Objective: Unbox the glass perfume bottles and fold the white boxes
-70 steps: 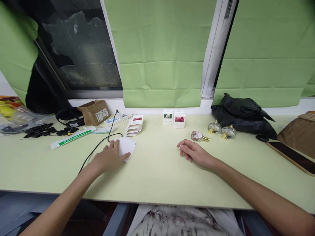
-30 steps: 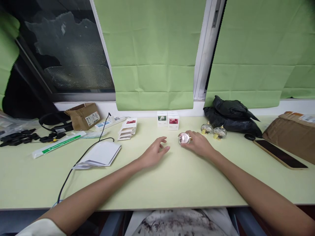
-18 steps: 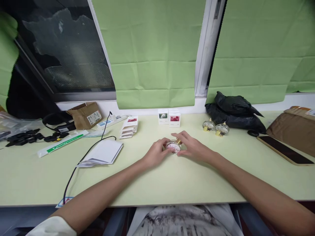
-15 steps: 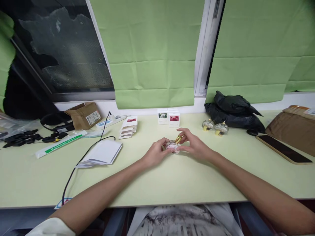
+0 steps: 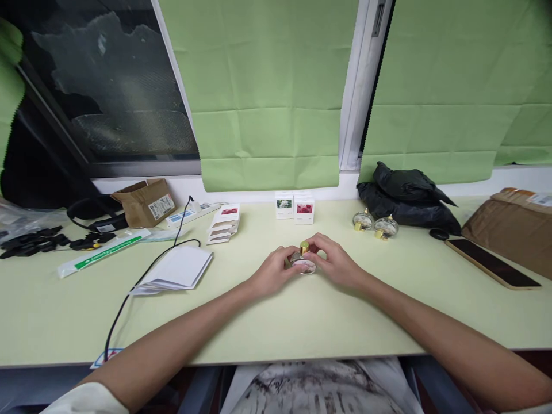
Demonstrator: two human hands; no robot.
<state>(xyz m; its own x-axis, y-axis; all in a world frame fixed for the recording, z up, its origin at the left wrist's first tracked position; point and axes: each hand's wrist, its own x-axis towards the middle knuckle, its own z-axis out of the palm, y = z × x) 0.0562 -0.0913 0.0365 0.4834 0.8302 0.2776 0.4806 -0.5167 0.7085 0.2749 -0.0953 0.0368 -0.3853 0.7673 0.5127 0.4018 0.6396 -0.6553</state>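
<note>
Two hands hold a round glass bottle (image 5: 303, 265) upright at the centre of the table (image 5: 267, 328).
L to R: black clips (image 5: 30, 240) w/ a green-striped packet (image 5: 101, 251) at far left; cardboard box (image 5: 146, 201) by the wall; black cable (image 5: 142, 280) running past a pile of white sheets (image 5: 177, 269), w/ a stack of flat cartons (image 5: 224, 225) behind it. Left hand (image 5: 271, 275) is curled, fingertips pressing the bottle's left side. The bottle stands on the tabletop btwn both hands, gold cap (image 5: 304, 248) up. Right hand (image 5: 336, 267) is curled too, fingers gripping the right side & reaching round behind the cap. Two small printed boxes (image 5: 294, 208) sit behind, near the wall. Further R: two other round bottles (image 5: 374, 225), black bag (image 5: 407, 198), phone (image 5: 491, 263), brown parcel (image 5: 513, 227).
</note>
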